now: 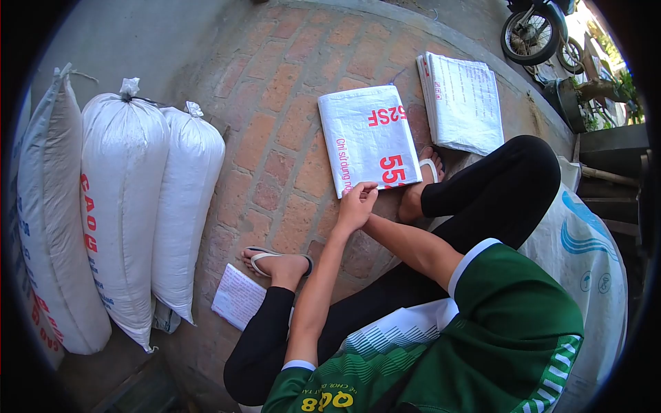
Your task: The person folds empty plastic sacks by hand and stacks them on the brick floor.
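Note:
A folded white woven sack [365,144] with red lettering lies before me on the bricks, beside my right foot. My left hand [353,209] is at its near edge, fingers curled and close together; whether they pinch anything is hard to see. Crossing in from the right, my right hand [371,197] meets the left one at the same edge and is mostly hidden by it. Just beyond my right foot is a stack of folded white sacks [465,103]. Another folded white piece with small red print [238,296] rests by my left foot.
Several full, tied white sacks [124,199] stand along the left side. A motorbike wheel [530,34] shows at the top right, near plants in a pot [571,103]. Behind my right side is a large white sack [578,241] with blue marks. The floor is brick [275,138].

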### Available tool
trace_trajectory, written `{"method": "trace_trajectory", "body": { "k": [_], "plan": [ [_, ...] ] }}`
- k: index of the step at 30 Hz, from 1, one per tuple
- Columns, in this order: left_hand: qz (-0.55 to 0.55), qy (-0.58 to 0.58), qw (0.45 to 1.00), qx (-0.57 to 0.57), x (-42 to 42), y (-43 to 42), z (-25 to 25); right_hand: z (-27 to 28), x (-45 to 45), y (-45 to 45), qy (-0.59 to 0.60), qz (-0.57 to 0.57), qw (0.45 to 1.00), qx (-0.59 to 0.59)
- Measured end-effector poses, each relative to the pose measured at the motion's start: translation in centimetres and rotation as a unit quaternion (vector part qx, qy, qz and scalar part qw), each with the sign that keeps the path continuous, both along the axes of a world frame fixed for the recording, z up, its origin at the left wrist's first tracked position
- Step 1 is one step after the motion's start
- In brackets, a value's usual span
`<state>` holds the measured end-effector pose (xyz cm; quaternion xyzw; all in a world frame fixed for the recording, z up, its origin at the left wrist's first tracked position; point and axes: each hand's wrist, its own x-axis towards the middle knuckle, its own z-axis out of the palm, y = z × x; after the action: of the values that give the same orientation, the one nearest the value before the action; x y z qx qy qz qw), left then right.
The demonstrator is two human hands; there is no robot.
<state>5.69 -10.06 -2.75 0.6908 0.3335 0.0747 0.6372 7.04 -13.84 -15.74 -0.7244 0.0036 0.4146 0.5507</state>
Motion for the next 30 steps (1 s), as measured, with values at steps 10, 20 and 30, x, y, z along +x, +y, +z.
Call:
{"method": "trace_trajectory", "body": {
  "k": [10, 20, 30],
  "plan": [
    [0.246, 0.039, 0.945, 0.214, -4.7, 6.5, -3.4, 2.5, -1.3, 0.9, 0.114, 0.178, 0.976, -0.045],
    [0.371, -0.004, 0.921, -0.122, -10.4, 8.4, -7.3, 4.4, -2.7, -0.1, 0.195, 0.303, 0.933, -0.022],
    [0.410, -0.065, 0.904, -0.103, -10.1, 9.6, -6.2, 2.9, -5.2, 1.1, 0.113, -0.147, 0.964, -0.192]
  ]
}}
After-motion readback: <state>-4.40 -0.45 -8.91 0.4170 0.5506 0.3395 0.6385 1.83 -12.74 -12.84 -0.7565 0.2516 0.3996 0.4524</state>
